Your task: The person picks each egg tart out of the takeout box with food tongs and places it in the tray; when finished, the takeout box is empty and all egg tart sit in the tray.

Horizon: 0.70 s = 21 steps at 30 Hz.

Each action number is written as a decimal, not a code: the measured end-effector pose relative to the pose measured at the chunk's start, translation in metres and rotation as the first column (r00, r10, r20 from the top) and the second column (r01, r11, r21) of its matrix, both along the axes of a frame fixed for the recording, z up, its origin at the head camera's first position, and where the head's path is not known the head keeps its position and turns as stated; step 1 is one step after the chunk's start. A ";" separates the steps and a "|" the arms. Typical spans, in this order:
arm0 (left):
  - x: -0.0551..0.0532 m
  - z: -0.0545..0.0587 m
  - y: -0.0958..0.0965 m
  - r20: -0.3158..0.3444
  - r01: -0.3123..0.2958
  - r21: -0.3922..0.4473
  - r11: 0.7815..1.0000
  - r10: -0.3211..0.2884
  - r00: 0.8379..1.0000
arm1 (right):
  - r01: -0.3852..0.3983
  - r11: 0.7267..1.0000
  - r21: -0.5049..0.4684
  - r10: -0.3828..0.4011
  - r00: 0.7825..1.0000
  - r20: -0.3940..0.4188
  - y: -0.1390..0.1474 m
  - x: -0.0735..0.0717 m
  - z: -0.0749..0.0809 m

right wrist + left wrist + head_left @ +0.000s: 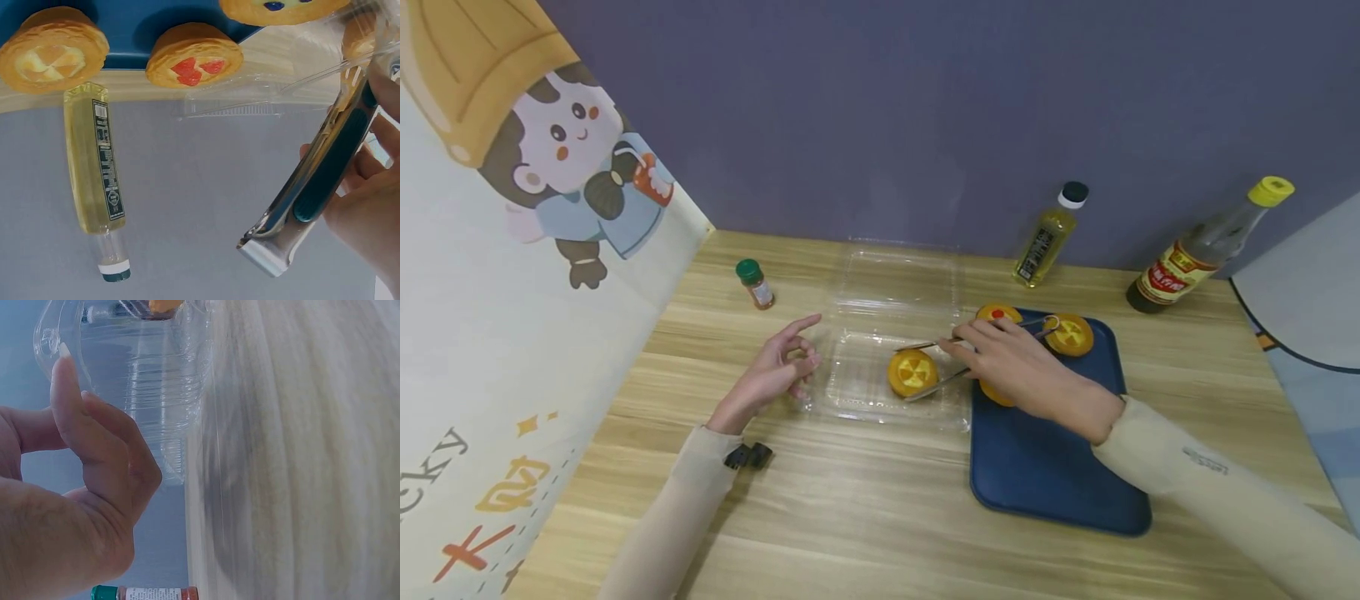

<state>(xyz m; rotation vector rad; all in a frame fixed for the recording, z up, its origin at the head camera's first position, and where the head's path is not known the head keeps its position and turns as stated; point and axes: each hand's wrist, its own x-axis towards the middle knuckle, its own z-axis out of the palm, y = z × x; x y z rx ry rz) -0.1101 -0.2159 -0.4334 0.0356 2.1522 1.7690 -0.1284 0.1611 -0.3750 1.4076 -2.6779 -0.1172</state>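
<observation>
In the head view, my right hand [1000, 362] grips metal tongs [331, 165] with dark green handle grips. The tong arms stand on either side of a round tart [913, 373] with yellow wedges on top, within the base of a clear plastic box [857, 408]. My left hand [778, 367] hovers by the box's left edge, holding nothing, index finger extended and other fingers loosely bent. Under and beside the right hand, a blue tray [1052, 483] bears a red-topped tart [998, 313], a yellow-wedge tart [1070, 335] and a partly hidden tart [287, 7] with blue topping.
The box's clear lid [898, 279] lies opened back toward the wall. A small green-capped spice jar [756, 285] stands at the left. Behind the tray are an oil bottle [1047, 242] and a taller yellow-capped sauce bottle [1187, 258]. A purple-grey wall [850, 125] bounds the table's back.
</observation>
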 end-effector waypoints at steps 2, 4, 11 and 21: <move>0.000 0.000 0.000 0.001 -0.001 0.005 1.000 0.001 1.000 | 0.000 1.000 0.010 0.000 1.000 -0.004 -0.001 0.000 0.000; 0.001 0.000 0.001 0.003 -0.004 0.010 1.000 0.004 1.000 | 0.000 1.000 0.016 0.001 1.000 -0.008 -0.002 0.000 0.000; 0.001 -0.001 0.001 0.004 0.001 0.005 1.000 -0.001 1.000 | -0.004 1.000 -0.004 0.003 0.999 -0.040 -0.002 0.002 -0.004; 0.000 0.001 0.001 0.003 -0.001 0.004 1.000 0.001 1.000 | 0.013 0.997 -0.077 -0.018 0.997 -0.071 0.001 0.008 -0.010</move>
